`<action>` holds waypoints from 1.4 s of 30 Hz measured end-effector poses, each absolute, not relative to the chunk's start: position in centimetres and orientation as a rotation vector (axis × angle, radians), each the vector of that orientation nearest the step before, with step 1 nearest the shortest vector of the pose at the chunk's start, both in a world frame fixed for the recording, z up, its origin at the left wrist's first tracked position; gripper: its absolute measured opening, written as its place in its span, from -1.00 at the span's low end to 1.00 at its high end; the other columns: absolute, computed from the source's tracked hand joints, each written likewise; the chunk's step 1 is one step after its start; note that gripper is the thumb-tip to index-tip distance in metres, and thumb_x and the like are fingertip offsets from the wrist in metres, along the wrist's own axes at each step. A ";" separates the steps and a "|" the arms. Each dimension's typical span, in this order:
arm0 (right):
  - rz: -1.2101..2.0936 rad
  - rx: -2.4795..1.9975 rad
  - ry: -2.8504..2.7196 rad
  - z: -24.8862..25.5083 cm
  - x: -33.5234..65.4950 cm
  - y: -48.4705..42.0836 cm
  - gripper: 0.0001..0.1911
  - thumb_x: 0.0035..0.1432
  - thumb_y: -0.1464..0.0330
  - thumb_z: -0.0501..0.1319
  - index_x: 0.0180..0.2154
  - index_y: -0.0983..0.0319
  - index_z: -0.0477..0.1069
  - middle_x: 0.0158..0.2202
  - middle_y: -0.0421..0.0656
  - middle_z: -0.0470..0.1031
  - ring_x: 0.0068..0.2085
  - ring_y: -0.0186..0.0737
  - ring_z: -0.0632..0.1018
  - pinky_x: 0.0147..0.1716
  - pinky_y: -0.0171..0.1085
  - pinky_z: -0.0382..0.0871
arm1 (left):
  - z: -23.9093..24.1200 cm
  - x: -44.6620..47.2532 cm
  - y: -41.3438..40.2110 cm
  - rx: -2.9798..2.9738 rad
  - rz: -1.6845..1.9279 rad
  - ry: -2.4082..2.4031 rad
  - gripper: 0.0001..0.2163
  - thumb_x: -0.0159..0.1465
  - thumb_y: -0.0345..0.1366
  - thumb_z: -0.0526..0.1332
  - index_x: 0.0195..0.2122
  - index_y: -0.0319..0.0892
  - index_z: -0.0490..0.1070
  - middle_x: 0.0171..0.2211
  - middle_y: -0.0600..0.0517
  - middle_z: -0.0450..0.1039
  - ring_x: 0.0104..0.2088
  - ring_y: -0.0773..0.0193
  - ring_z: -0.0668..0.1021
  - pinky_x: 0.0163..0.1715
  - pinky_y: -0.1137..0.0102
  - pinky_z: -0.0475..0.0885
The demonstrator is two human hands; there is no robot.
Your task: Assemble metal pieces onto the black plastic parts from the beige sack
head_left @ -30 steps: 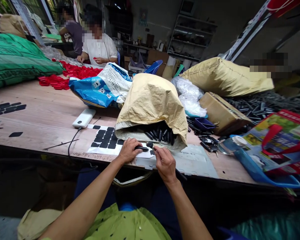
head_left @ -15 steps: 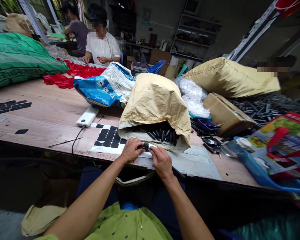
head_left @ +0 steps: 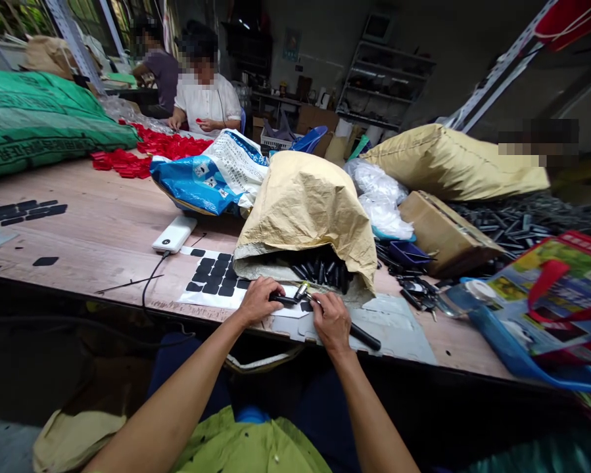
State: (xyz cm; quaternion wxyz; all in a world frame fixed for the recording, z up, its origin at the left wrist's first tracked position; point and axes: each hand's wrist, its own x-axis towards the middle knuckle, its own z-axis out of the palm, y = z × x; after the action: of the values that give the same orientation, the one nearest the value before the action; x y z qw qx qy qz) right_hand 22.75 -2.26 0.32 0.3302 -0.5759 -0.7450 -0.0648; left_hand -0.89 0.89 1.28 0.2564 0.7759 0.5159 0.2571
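1. At the near edge of the tabletop [head_left: 102, 230], the left hand [head_left: 258, 299] is closed around a small black part [head_left: 281, 299], pinning it down on a white sheet [head_left: 196, 295].
2. Just beside it, the right hand [head_left: 330, 318] grips a hammer [head_left: 364, 337] by its black handle. The metal head lies against the end of the small black part.
3. Both hands are narrow, fingers curled on what they hold.
4. Black pads [head_left: 215, 276] sit in rows on the white sheet, left of the hands.
5. Behind the hands, a tan paper sack [head_left: 307, 203] lies open toward the person, with black pieces [head_left: 322, 269] showing in its mouth.
6. A white power bank [head_left: 174, 234] with a cable rests near the sheet's far corner.
7. Farther off, a blue-and-white bag [head_left: 206, 174] lies by a spread of red parts [head_left: 152, 148], where a seated person in a white shirt [head_left: 207, 105] works.
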 end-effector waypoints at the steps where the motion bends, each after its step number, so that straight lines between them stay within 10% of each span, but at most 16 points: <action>1: -0.170 -1.511 -1.943 0.2 22.8 -2.3 -0.83 0.33 0.38 0.17 -0.17 0.14 0.55 -0.29 -0.13 0.51 -0.22 -0.13 0.43 -0.16 -0.22 0.27 | 1.3 -0.9 0.9 2.101 0.698 1.396 -0.84 0.16 -0.33 0.33 -0.21 -0.04 0.53 -0.18 0.07 0.54 -0.07 0.11 0.46 -0.01 0.20 0.25; 34: -0.151 -1.590 -1.939 0.2 22.6 -2.7 -0.90 0.29 0.39 0.24 -0.17 0.16 0.53 -0.25 -0.14 0.49 -0.19 -0.14 0.40 -0.17 -0.24 0.20 | 2.0 -2.0 -3.6 1.712 0.941 1.131 -0.79 0.22 -0.24 0.30 -0.14 -0.16 0.50 -0.18 -0.01 0.53 -0.16 0.18 0.52 -0.12 0.34 0.39; 42: -0.141 -1.605 -1.942 0.1 22.6 -2.7 -0.89 0.29 0.38 0.24 -0.15 0.17 0.52 -0.24 -0.13 0.50 -0.18 -0.12 0.40 -0.16 -0.24 0.20 | -2.9 -5.3 -12.0 1.769 0.446 1.423 -0.79 0.32 -0.19 0.16 -0.12 -0.10 0.52 -0.13 -0.02 0.58 -0.09 0.13 0.57 -0.08 0.33 0.39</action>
State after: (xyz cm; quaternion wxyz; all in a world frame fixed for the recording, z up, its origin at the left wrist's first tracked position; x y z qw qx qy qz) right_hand 22.56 -2.65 0.13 0.3043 -0.6058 -0.7332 -0.0534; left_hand -5.25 -11.98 -2.88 0.4024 0.6999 0.5632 0.1765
